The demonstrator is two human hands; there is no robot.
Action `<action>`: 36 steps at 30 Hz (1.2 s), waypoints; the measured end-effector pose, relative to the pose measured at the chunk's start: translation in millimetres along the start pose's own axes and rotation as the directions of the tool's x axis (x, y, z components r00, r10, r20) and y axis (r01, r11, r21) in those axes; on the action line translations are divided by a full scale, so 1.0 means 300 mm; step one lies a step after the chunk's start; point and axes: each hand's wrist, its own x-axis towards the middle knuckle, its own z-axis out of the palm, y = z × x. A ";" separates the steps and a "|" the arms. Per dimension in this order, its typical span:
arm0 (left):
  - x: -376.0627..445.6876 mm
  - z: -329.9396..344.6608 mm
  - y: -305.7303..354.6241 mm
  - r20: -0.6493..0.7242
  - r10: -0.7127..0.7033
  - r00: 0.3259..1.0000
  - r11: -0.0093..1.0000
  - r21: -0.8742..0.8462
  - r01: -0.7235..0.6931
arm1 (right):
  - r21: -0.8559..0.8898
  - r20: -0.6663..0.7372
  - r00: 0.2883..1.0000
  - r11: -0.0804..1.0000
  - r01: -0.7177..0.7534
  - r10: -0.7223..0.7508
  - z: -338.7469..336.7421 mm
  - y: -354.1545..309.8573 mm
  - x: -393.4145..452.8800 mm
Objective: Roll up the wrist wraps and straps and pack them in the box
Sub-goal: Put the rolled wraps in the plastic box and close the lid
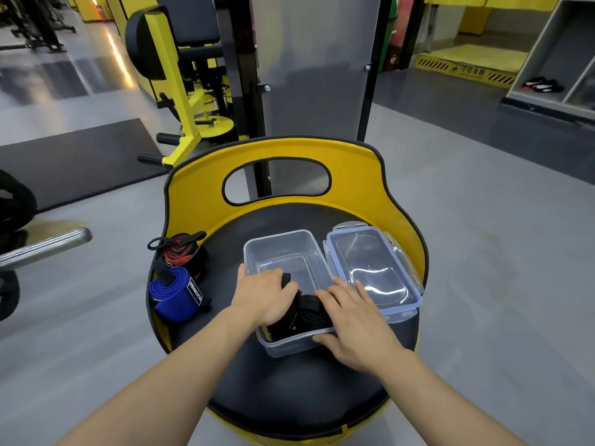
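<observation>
Both hands in the clear rectangular plastic box on the round black seat pad. Left hand curled around the rolled black strap at the box's near end; right hand with fingers straight, pressing it down. Risk: roll springing loose on release. Blue rolled wrist wrap and red-black wrap left, unpacked; clear lid right.

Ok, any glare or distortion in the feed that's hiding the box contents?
Head view: bright glare streaks on the clear lid; wide-angle bending at the edges; the box stays sharp, but the left hand and right hand cover much of the black straps.
</observation>
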 end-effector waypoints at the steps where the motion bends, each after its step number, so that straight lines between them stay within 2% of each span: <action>1: 0.002 -0.002 -0.002 0.008 -0.002 1.000 1.000 -0.007 0.002 | 0.000 0.000 1.000 1.000 0.004 -0.004 0.001 0.000 -0.003; 6: 0.006 0.021 -0.009 0.009 -0.003 1.000 1.000 -0.024 0.003 | -0.015 0.010 1.000 1.000 0.007 -0.007 0.004 -0.008 -0.008; 10: -0.019 0.023 0.001 0.050 0.015 0.999 0.996 0.083 -0.019 | -0.007 0.033 0.999 1.000 0.011 -0.011 -0.006 -0.009 -0.008; 14: -0.062 -0.001 0.023 -0.032 -0.003 0.999 0.975 0.220 0.010 | -0.036 0.037 0.999 0.999 0.029 -0.027 -0.009 -0.029 -0.022; 16: -0.083 -0.003 0.024 -0.068 0.027 0.997 0.982 0.190 -0.013 | -0.041 0.028 0.999 0.998 0.046 -0.044 0.000 -0.037 -0.025; 20: -0.133 0.011 0.004 0.000 0.099 0.995 0.993 0.056 -0.099 | -0.030 -0.031 0.997 0.997 0.073 -0.074 0.029 -0.044 -0.025; 25: -0.150 0.044 0.000 -0.062 0.117 0.991 0.991 0.069 -0.112 | -0.099 -0.021 0.999 0.995 0.034 -0.036 0.038 -0.058 -0.010; 28: -0.142 0.057 -0.002 -0.055 0.118 0.991 0.991 0.071 -0.114 | -0.050 0.024 0.998 0.997 0.050 -0.049 0.029 -0.057 -0.007; 36: -0.136 0.051 -0.003 -0.005 0.102 0.995 0.990 0.098 -0.101 | -0.064 0.074 0.997 0.997 0.030 -0.026 0.017 -0.058 -0.005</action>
